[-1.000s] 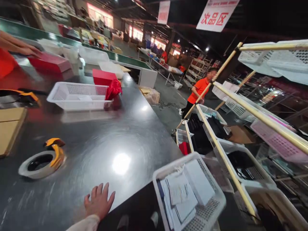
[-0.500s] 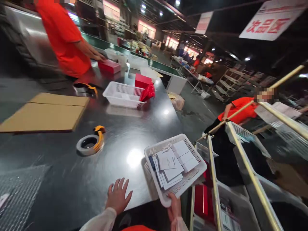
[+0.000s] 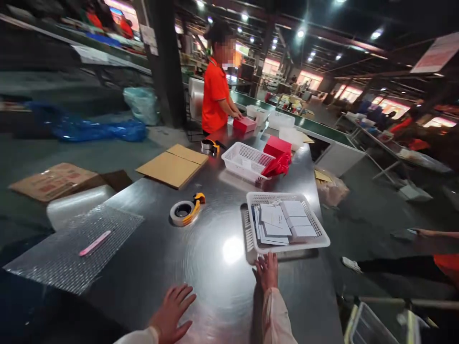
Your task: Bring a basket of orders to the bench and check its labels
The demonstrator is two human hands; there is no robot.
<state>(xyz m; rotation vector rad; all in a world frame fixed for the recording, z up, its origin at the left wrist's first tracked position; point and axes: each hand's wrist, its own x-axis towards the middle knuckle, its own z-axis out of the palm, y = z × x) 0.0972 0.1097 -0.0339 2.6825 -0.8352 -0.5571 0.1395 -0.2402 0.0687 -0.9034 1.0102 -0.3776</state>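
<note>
The right hand (image 3: 267, 271) lies on the bench (image 3: 201, 267) with its fingers (image 3: 266, 262) loosely spread and holding nothing, their tips touching the near rim of a white basket (image 3: 287, 242). That basket sits flat toward the right edge of the bench and holds a stack of white paper cards (image 3: 274, 222). The left hand (image 3: 171, 313) rests palm down close to the near edge of the bench, fingers fanned wide and empty, well apart from the basket. Beyond the left hand, near the middle of the bench, lies a tape dispenser (image 3: 186, 210) with a yellow handle. At the near left corner a sheet of bubble wrap (image 3: 71, 248) is spread out, with a pink strip (image 3: 95, 242) lying on it. Farther along the bench stands a second white basket (image 3: 245, 162), with a red box (image 3: 277, 145) just beside it on the right and red cloth draped at its corner. Flat cardboard (image 3: 174, 165) overhangs the left edge of the bench. At the far end, a person in an orange shirt (image 3: 214, 98) has both hands on a red box (image 3: 244, 124).
</note>
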